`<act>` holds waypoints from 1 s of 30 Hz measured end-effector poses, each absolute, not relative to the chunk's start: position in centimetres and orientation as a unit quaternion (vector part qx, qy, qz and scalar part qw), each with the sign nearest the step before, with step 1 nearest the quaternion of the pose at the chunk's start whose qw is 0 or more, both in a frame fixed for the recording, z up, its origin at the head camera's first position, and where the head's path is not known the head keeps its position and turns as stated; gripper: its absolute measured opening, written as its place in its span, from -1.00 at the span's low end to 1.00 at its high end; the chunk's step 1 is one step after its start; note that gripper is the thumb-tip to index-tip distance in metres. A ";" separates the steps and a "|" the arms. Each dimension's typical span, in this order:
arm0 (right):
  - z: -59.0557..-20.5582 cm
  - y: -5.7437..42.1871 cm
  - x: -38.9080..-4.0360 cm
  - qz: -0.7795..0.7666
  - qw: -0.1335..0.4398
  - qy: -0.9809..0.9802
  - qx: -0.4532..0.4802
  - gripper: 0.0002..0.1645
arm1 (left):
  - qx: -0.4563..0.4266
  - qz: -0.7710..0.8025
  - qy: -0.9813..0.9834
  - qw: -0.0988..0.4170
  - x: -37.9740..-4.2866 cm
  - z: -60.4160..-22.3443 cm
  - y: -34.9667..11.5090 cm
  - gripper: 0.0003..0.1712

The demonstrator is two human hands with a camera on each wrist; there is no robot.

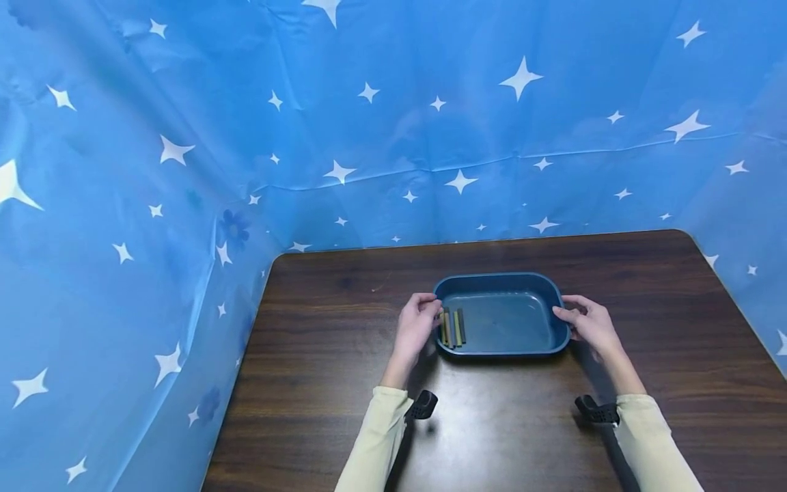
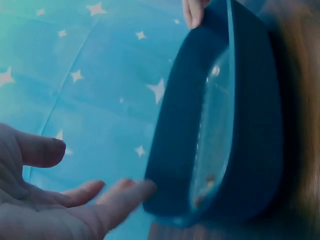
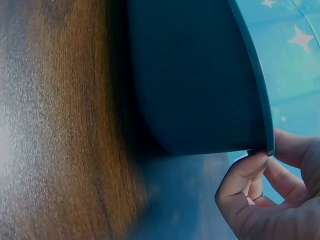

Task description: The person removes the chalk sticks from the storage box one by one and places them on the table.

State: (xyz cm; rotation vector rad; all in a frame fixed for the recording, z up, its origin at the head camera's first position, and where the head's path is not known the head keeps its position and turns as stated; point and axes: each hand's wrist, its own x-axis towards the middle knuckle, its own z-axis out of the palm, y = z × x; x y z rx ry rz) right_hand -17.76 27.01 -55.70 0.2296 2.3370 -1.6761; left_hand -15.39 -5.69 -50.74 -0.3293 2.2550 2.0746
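A blue-green rectangular plastic tub with rounded corners is at the middle of the table. Several short sticks, brown and yellow-green, lie side by side at its left end. My right hand pinches the right end of the rim, thumb on one side and bent fingers beneath, as the right wrist view shows. At the tub's left end is my left hand. In the left wrist view its thumb stands apart and its extended fingertips are right at the tub's end wall.
The dark wood-grain table has rounded corners. A blue curtain with white stars hangs behind it and along the left side. Black straps with small devices sit at both wrists over pale yellow sleeves.
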 end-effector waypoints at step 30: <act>-55.7 27.1 -17.2 -0.535 0.073 0.836 0.102 -0.38 | -0.092 0.350 0.928 0.083 -19.6 -56.4 2.1 -0.35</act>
